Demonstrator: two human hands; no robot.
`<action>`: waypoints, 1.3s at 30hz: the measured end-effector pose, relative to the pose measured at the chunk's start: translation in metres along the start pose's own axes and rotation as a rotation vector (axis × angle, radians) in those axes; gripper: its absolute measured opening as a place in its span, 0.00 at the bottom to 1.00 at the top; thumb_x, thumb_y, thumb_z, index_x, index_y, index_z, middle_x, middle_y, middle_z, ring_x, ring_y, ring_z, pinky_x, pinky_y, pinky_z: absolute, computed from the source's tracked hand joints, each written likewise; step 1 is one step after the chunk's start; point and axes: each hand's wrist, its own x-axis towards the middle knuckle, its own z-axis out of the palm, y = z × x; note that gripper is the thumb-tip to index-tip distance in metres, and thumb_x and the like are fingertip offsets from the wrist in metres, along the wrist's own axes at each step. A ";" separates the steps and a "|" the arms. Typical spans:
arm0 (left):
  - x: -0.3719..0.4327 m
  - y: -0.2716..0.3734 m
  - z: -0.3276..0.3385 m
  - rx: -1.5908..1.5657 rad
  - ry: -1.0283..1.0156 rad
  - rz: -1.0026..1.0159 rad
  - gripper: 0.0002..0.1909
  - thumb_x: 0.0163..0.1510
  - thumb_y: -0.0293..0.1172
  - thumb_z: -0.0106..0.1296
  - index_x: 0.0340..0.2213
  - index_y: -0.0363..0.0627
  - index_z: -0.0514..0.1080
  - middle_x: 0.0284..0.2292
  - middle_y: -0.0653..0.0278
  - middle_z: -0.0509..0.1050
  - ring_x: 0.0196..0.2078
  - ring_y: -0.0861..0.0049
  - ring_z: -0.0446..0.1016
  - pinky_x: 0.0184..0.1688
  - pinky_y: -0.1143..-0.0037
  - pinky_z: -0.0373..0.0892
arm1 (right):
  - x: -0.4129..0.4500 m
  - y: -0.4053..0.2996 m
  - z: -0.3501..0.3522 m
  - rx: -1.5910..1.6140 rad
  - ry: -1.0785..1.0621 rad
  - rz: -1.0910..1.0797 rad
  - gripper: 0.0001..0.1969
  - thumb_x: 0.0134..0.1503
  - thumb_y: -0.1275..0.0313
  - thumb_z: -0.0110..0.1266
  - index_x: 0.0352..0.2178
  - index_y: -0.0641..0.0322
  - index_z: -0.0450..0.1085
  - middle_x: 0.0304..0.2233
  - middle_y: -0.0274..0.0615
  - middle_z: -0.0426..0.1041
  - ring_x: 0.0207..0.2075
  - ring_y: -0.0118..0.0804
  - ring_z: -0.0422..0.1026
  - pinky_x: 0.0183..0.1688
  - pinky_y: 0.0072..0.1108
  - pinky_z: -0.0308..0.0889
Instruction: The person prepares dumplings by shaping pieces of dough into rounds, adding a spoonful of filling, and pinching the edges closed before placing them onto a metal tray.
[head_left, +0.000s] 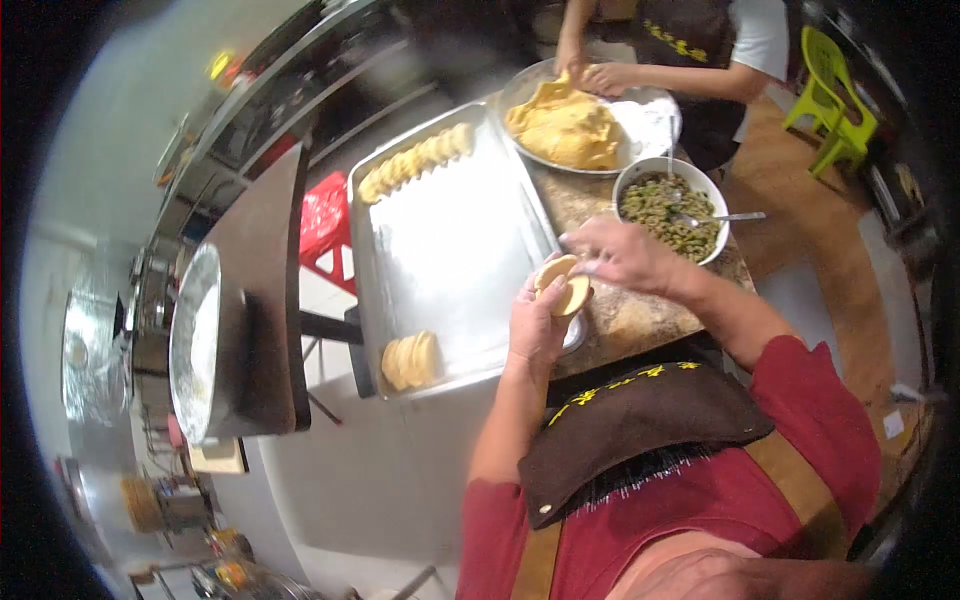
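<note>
My left hand (538, 326) holds a piece of yellow dough (573, 297), with the thumb pressed over it. The dough looks round and folded or cupped; whether anything is inside I cannot tell. Slightly blurred, my right hand (626, 259) is just right of the dough, thumb and forefinger apart and fingertips whitened. The fingertips are close to the dough's edge, and contact is unclear. Beyond the right hand stands a white bowl (721, 196) of chopped brown and green filling (660, 214), with metal spoons (739, 217) in it.
A large metal tray (450, 247) carries shaped dough pieces (420, 161) along its far edge and several more (409, 360) near its close corner. Behind, another person's hands (600, 77) work at a basin (517, 142) of yellow dough (562, 127) and white flour (646, 127). A red stool (326, 217) stands left.
</note>
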 end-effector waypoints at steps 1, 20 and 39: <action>0.005 -0.011 0.001 0.129 -0.066 0.140 0.21 0.52 0.20 0.46 0.49 0.33 0.61 0.42 0.54 0.70 0.42 0.68 0.72 0.46 0.68 0.71 | -0.008 0.026 -0.017 -0.325 0.125 -0.075 0.14 0.48 0.67 0.54 0.35 0.63 0.71 0.31 0.45 0.70 0.32 0.41 0.70 0.36 0.29 0.68; 0.045 -0.021 0.098 -0.315 0.036 -0.408 0.15 0.57 0.27 0.40 0.46 0.34 0.61 0.42 0.52 0.69 0.44 0.63 0.71 0.48 0.63 0.70 | -0.165 0.189 -0.079 0.146 1.371 0.465 0.20 0.51 0.69 0.59 0.44 0.64 0.63 0.31 0.32 0.67 0.25 0.19 0.64 0.22 0.11 0.57; 0.040 -0.017 0.105 -0.405 0.105 -0.463 0.18 0.58 0.26 0.38 0.47 0.26 0.60 0.47 0.48 0.64 0.50 0.61 0.65 0.53 0.63 0.66 | -0.144 0.123 -0.099 0.113 0.867 0.228 0.12 0.59 0.73 0.44 0.44 0.65 0.66 0.30 0.36 0.72 0.26 0.20 0.70 0.28 0.13 0.66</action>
